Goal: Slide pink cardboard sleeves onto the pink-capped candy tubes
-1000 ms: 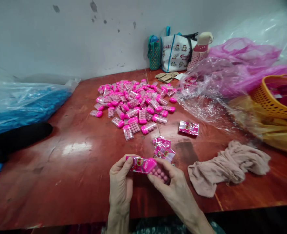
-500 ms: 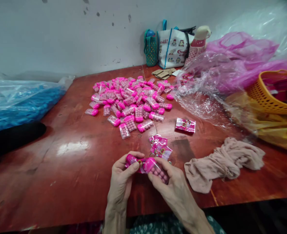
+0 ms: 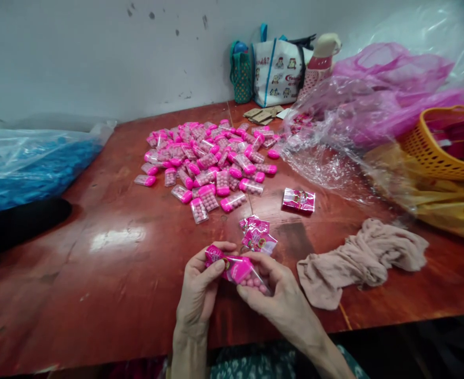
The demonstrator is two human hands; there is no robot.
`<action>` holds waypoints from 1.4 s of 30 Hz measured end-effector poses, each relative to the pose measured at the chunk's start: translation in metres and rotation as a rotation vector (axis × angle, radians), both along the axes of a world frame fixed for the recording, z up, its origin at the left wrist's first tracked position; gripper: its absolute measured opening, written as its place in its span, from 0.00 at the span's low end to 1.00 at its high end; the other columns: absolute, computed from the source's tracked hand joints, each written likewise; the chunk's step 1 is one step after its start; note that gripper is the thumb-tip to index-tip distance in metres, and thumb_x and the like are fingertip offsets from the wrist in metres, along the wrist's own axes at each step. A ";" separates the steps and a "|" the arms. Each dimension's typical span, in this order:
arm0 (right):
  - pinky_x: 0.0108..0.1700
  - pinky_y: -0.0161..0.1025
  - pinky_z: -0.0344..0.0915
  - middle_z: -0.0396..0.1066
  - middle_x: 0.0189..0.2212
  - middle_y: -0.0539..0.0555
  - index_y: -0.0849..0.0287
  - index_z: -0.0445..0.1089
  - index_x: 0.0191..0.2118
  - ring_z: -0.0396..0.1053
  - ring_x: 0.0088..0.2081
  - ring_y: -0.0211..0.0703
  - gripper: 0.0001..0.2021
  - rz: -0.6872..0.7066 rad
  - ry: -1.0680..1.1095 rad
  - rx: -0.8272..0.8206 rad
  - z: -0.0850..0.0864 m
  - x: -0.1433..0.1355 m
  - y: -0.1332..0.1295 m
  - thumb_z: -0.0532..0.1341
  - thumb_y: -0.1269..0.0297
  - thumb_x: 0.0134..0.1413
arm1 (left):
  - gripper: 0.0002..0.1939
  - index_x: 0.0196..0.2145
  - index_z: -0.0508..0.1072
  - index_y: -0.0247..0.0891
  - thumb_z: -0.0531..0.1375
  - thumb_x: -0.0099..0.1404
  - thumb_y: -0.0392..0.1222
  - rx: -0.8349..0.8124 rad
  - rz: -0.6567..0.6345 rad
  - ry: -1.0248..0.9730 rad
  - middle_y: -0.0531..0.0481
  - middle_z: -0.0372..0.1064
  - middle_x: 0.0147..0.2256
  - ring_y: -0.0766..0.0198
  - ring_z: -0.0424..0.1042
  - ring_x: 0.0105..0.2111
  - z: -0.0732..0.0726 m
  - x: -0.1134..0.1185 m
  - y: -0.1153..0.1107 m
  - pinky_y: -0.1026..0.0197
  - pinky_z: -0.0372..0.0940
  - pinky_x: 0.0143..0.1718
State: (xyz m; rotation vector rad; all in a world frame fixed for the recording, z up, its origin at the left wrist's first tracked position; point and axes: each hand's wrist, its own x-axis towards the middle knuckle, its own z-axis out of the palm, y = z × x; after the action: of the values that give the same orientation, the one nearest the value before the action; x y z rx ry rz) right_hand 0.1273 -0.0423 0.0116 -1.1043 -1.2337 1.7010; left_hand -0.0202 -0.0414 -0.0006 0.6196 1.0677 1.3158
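Bottom centre of frame: two bare hands, both closed on things. Left hand [image 3: 200, 287] has fingers [image 3: 216, 267] pinched on one glossy pink printed plastic wrapper sleeve [image 3: 216, 258]. Right hand [image 3: 281, 295] has fingers curled around one clear plastic candy case with a pink cap [image 3: 248, 276], small pink balls visible inside. Sleeve and case touch end to end between the hands, just above the near edge of the red-brown wooden surface [image 3: 117, 273].

Just beyond the hands, centre: small stack of loose pink printed sleeves [image 3: 258, 234], maybe three or four, exact count can't tell. Right of the hands: one crumpled beige cloth [image 3: 358, 258] lying on the surface. Further up, centre right: one wrapped pink pack [image 3: 299, 200], lying flat and alone.

Middle of frame: big pile of clear candy cases with pink caps [image 3: 212, 158], dozens, too many to count, a few strays at its near edge.

Left edge: one clear plastic bag of blue pieces [image 3: 30, 168], one black object [image 3: 19, 221] just below it.

Right side: one orange plastic basket [image 3: 441, 152], crumpled clear and pink plastic sheeting [image 3: 366, 105] beside it.

Far back at the wall, upper centre: one green woven bag [image 3: 240, 73], one white printed tote bag [image 3: 277, 73], one red and cream bottle [image 3: 321, 63], a few flat brown card pieces [image 3: 263, 113] in front.
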 end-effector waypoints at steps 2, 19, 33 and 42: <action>0.33 0.31 0.64 0.70 0.32 0.50 0.58 0.64 0.46 0.67 0.30 0.36 0.18 -0.001 -0.001 -0.009 -0.001 -0.001 0.000 0.58 0.73 0.46 | 0.11 0.37 0.74 0.33 0.59 0.55 0.32 0.006 -0.014 -0.006 0.45 0.72 0.34 0.64 0.70 0.34 0.000 -0.001 -0.002 0.65 0.62 0.39; 0.29 0.30 0.64 0.69 0.30 0.50 0.58 0.64 0.43 0.66 0.27 0.35 0.15 -0.017 -0.111 0.108 -0.003 -0.003 0.005 0.58 0.72 0.46 | 0.18 0.39 0.72 0.34 0.66 0.47 0.35 -0.107 0.110 -0.085 0.42 0.73 0.37 0.59 0.73 0.34 -0.004 0.009 0.004 0.61 0.66 0.37; 0.27 0.29 0.58 0.65 0.24 0.48 0.60 0.69 0.33 0.61 0.25 0.35 0.08 -0.166 -0.263 0.166 -0.008 -0.003 -0.001 0.59 0.60 0.51 | 0.10 0.25 0.75 0.33 0.68 0.42 0.38 -0.151 0.161 -0.151 0.49 0.72 0.22 0.63 0.71 0.24 -0.007 0.026 0.009 0.61 0.67 0.30; 0.25 0.30 0.55 0.60 0.22 0.47 0.62 0.67 0.30 0.57 0.24 0.33 0.12 -0.024 -0.073 0.042 -0.007 0.003 0.002 0.56 0.57 0.54 | 0.09 0.24 0.74 0.33 0.67 0.45 0.40 -0.156 0.142 -0.181 0.51 0.72 0.22 0.65 0.70 0.23 -0.008 0.029 0.008 0.62 0.66 0.30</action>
State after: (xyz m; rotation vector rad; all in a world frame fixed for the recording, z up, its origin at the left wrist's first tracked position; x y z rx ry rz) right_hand 0.1303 -0.0402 0.0041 -1.1604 -1.2904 1.6228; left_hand 0.0091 -0.0337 -0.0083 0.3068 1.0683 1.3683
